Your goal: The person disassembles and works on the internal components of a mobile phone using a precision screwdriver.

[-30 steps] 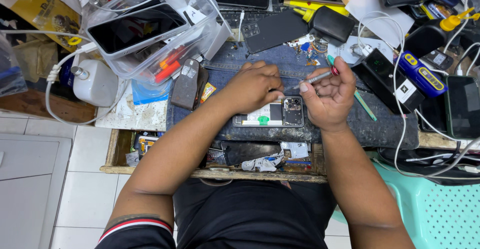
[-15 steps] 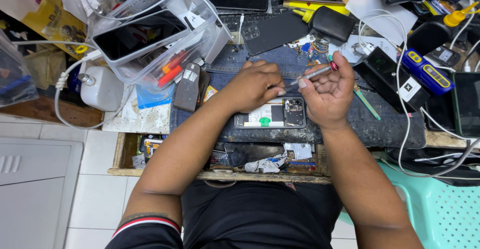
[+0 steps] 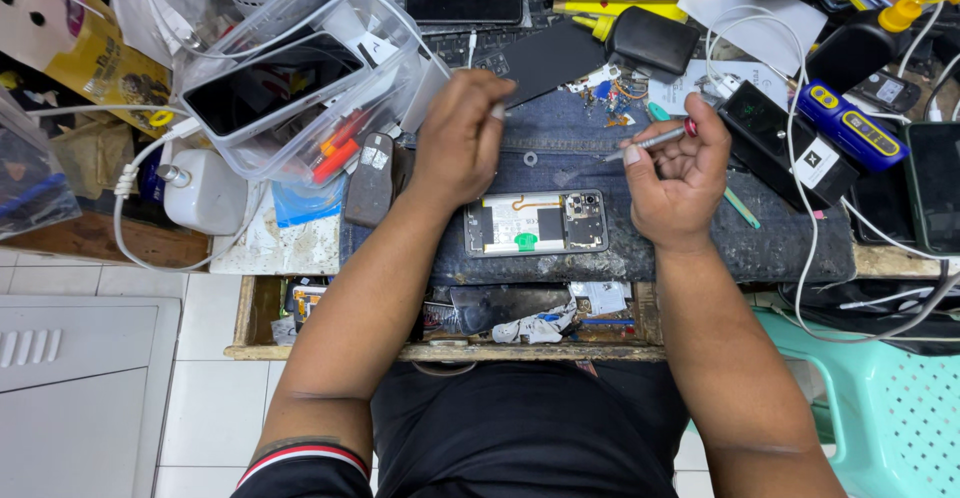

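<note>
An opened phone [image 3: 536, 223] with its back off lies flat on a blue denim cloth [image 3: 560, 148], showing a white battery area and camera module. My right hand [image 3: 672, 173] grips a small silver screwdriver [image 3: 655, 139] with a red end, tip pointing left, just above and right of the phone. My left hand [image 3: 460, 138] is raised above the phone's left end, fingers pinched near the cloth's far edge; what it pinches is too small to tell.
Clear plastic tubs [image 3: 300, 68] holding a dark phone stand at the left. Several phones, black cases and white cables crowd the back and right. A blue-yellow tool [image 3: 848, 126] lies at right. An open drawer [image 3: 450, 318] of parts sits below. A green stool [image 3: 880, 408] is at lower right.
Both hands have left the phone: my left hand lifted up and away to the cloth's far edge, my right hand drew right with the screwdriver. The phone is now uncovered.
</note>
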